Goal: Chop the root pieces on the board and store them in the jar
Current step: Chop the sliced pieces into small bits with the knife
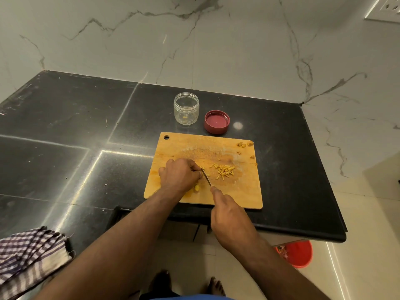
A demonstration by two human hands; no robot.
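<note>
1. A checked cloth (28,254) lies at the counter's near left corner, at about 8 o'clock from the cutting board
2. The black stone countertop (65,131) runs back to a white marble-patterned wall (216,40)
3. The left hand (178,175) rests knuckles-up on the left half of the wooden cutting board (244,191), its fingers curled down and pinning a root piece against the wood; the piece itself is hidden under the fingertips
4. A pale yellow root chunk (196,187) lies on the board just beside the heel of that hand, at its 5 o'clock
5. The clear jar (186,108) stands upright and uncapped on the counter beyond the board, at about 12 o'clock from the left hand; one small yellow bit lies at its bottom
6. The knife blade (206,177) slants down to the board right against the left fingertips, its tip toward 11 o'clock
7. The right hand (229,217) is closed around the knife handle, which is hidden in the fist, with the forefinger laid straight along the back of the blade
8. The dark red lid (216,121) lies inner side up just beside the jar, at its 3 o'clock
9. A loose heap of chopped root sticks (224,171) lies mid-board, at 3 o'clock from the blade and apart from it
10. A few brownish scraps (244,145) sit at the board's far right corner
11. A red bucket (297,253) stands on the floor below the counter edge, at 5 o'clock from the board
</note>
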